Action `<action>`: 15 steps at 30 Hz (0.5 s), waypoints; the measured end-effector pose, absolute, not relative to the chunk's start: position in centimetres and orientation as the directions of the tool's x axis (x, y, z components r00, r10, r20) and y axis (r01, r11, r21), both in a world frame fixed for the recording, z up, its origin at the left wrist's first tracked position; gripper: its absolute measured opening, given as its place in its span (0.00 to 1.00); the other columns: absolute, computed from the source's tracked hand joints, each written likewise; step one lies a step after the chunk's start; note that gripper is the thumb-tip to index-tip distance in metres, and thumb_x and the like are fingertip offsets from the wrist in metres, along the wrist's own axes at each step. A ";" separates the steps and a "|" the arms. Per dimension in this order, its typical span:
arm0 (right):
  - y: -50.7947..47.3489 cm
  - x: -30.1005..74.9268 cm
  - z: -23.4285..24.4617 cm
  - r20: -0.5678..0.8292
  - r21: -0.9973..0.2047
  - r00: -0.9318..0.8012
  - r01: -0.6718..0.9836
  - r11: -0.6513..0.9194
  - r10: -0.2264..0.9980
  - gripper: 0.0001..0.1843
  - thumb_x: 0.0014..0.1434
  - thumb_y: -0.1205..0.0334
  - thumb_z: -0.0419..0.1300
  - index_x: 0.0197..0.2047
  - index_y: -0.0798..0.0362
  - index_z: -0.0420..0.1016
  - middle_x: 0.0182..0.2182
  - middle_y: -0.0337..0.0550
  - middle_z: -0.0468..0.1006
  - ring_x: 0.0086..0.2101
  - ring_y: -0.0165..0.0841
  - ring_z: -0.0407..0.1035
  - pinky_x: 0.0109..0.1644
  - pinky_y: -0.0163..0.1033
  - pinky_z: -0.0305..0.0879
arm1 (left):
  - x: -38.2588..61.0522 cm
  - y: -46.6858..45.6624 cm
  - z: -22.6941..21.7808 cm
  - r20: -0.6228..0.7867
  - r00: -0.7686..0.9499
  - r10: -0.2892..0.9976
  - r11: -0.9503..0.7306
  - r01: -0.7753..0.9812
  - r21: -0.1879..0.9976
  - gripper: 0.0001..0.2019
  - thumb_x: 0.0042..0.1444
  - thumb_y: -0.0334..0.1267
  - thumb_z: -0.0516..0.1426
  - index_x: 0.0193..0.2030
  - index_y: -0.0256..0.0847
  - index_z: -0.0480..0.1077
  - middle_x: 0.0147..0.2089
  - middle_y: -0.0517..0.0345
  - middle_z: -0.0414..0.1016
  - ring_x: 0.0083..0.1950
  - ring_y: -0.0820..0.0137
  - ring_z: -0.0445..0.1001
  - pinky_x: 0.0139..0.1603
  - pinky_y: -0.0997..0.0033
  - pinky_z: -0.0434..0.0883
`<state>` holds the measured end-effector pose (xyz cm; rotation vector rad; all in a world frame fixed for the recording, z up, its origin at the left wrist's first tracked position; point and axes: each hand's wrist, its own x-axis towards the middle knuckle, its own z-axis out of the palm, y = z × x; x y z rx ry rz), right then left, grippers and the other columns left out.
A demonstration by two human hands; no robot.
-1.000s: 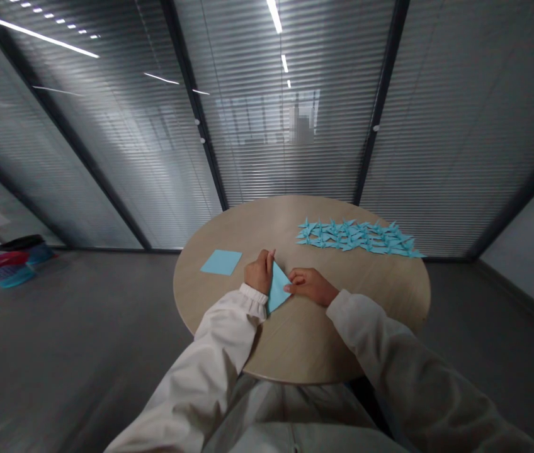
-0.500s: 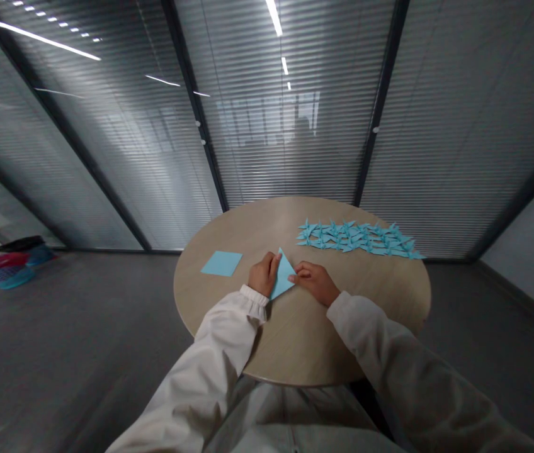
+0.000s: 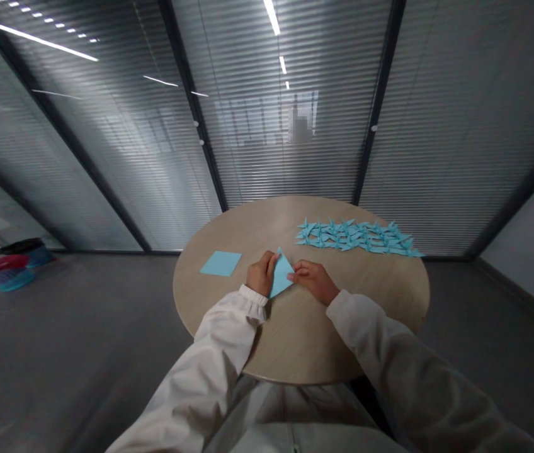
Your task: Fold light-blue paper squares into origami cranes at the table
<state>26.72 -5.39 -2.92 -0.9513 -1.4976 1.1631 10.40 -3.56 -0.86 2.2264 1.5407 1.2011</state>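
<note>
A sheet of light blue origami paper, folded into a triangle, is between my two hands over the near middle of the table. My left hand is closed on its left edge, the thumb lying near the upper point. With fingertips pinched together, my right hand grips the triangle's right corner. Left of my left hand lies a flat blue paper square. Several folded blue paper cranes stand in close rows at the back right of the table.
The round wooden table stands before a glass partition with blinds. On the floor at far left are a red and blue basket and a dark-rimmed one behind it.
Both hands keep their hold on the folded paper, with hardly any movement. The whole view has shifted very slightly.
</note>
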 end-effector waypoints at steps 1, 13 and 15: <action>-5.3 26.8 -3.0 0.233 -0.971 -0.190 0.013 0.239 0.954 0.16 0.44 0.51 0.64 0.29 0.54 0.67 0.22 0.36 0.74 0.24 0.29 0.67 0.30 0.34 0.60 | 10.4 -3.5 -0.9 0.507 0.146 0.850 -0.455 0.690 0.563 0.17 0.60 0.48 0.43 0.33 0.41 0.66 0.22 0.62 0.64 0.23 0.75 0.64 0.27 0.78 0.58; -5.2 27.1 -2.9 0.278 -0.961 -0.048 -0.007 0.278 0.959 0.16 0.43 0.51 0.64 0.28 0.53 0.67 0.23 0.36 0.73 0.25 0.29 0.67 0.30 0.34 0.61 | 10.7 -3.8 -0.9 0.544 0.226 0.808 -0.536 0.667 0.518 0.16 0.61 0.46 0.43 0.32 0.40 0.65 0.22 0.62 0.63 0.23 0.75 0.63 0.28 0.78 0.59; -5.3 27.1 -2.8 0.273 -0.962 -0.049 -0.003 0.273 0.961 0.16 0.43 0.51 0.64 0.29 0.53 0.67 0.23 0.36 0.74 0.25 0.30 0.67 0.31 0.34 0.61 | 10.7 -3.9 -0.9 0.539 0.229 0.810 -0.537 0.659 0.527 0.16 0.61 0.46 0.43 0.32 0.40 0.64 0.22 0.63 0.61 0.23 0.76 0.62 0.27 0.78 0.58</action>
